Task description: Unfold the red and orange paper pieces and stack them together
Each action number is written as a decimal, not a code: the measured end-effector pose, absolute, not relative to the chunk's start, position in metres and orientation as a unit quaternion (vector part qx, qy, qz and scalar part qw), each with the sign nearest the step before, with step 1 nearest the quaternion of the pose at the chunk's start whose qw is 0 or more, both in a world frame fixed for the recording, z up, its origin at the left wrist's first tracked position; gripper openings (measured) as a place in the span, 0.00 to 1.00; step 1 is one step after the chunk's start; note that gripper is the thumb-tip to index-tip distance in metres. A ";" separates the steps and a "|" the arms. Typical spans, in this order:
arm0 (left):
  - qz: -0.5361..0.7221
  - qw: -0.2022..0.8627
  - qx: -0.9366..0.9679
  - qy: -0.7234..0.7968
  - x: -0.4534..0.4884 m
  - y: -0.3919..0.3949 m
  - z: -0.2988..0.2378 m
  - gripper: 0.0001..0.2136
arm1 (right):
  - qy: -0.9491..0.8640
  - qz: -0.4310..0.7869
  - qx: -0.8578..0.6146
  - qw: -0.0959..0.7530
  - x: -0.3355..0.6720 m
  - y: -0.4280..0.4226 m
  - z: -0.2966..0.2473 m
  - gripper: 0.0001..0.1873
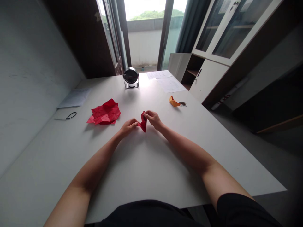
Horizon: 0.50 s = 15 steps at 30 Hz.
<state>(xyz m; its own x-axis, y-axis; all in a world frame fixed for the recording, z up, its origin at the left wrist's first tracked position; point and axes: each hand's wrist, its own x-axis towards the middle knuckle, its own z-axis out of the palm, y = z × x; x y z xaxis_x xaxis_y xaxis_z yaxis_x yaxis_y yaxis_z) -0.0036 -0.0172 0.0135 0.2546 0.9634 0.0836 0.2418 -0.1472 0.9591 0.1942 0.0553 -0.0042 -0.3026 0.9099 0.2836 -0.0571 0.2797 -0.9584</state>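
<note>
small folded red paper piece (pixel 143 123) pinched between left hand (pixel 127 127) and right hand (pixel 153 119), fingers clamped on opposite edges, just above desk (pixel 146 170); judged light, thin, crease-prone, best gripped at folded edges.

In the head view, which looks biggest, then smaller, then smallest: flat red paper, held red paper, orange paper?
Largest: flat red paper.
Then: held red paper and orange paper look about alike; the orange lies farther away, so unranked.
</note>
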 end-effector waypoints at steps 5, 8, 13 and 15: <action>0.392 0.409 0.652 0.504 -0.003 -0.017 0.011 0.19 | -0.591 0.554 -0.301 0.504 0.180 0.039 0.003 0.17; 0.385 0.399 0.659 0.509 -0.003 -0.018 0.011 0.19 | -0.576 0.567 -0.295 0.510 0.176 0.033 0.006 0.17; 0.372 0.356 0.681 0.521 -0.002 -0.018 0.013 0.15 | -0.599 0.544 -0.307 0.502 0.174 0.031 0.006 0.17; 0.365 0.301 0.694 0.542 -0.001 -0.019 0.016 0.14 | -0.627 0.513 -0.309 0.499 0.172 0.029 0.005 0.15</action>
